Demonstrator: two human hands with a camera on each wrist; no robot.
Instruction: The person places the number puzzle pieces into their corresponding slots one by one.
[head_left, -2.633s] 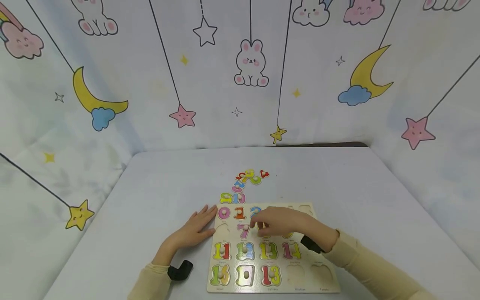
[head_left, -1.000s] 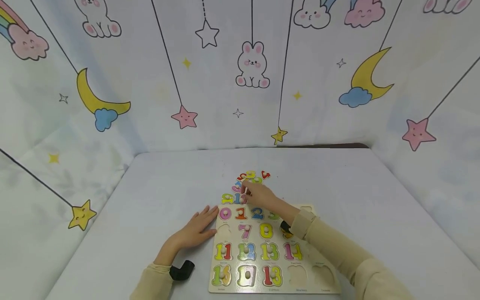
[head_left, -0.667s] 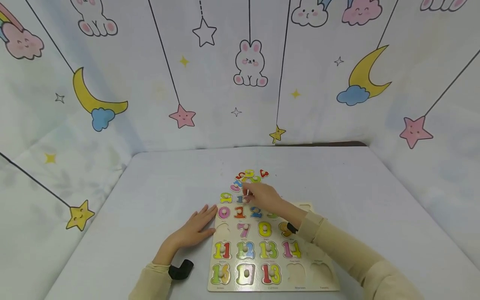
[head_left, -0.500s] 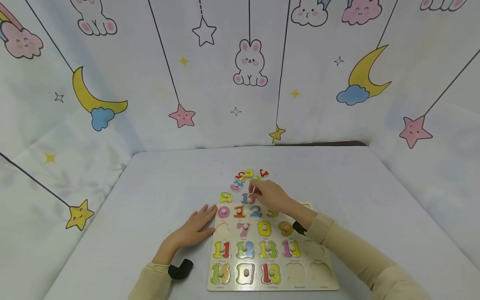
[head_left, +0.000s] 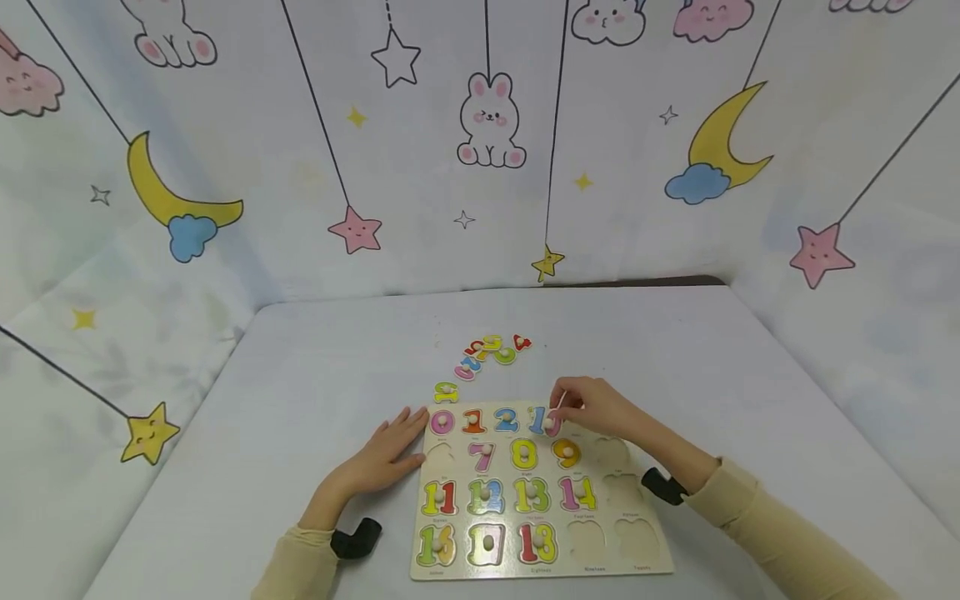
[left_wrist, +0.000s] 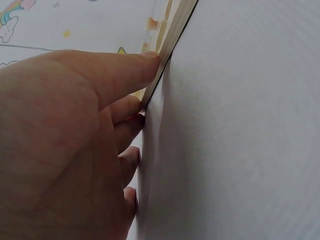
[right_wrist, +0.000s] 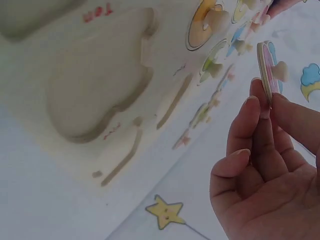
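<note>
My right hand (head_left: pixel 600 408) pinches the number 10 puzzle piece (head_left: pixel 537 418) by its edge, the blue 1 and pink 0 facing away from the palm. In the head view this piece overlaps the top row of the wooden number board (head_left: pixel 510 518), right of the blue 2 (head_left: pixel 506 418). From the right wrist, the piece (right_wrist: pixel 270 70) stands on edge between thumb and fingers, its round knob free. The recess marked Ten (right_wrist: pixel 100 80) lies bare. My left hand (head_left: pixel 378 462) rests with fingers spread against the board's left edge; its thumb (left_wrist: pixel 135 67) touches the side.
Behind the board lie several loose number pieces, among them a red 4 (head_left: pixel 522 342), a green one (head_left: pixel 505 357) and a yellow-green one (head_left: pixel 446 392) at the board's top left. Bare recesses (head_left: pixel 587 542) show on the board's right side. A patterned cloth surrounds the white table.
My right hand moved from the board to the loose pieces, took the 10 from behind the board, and carried it right and nearer over the top row. The left hand stayed put.
</note>
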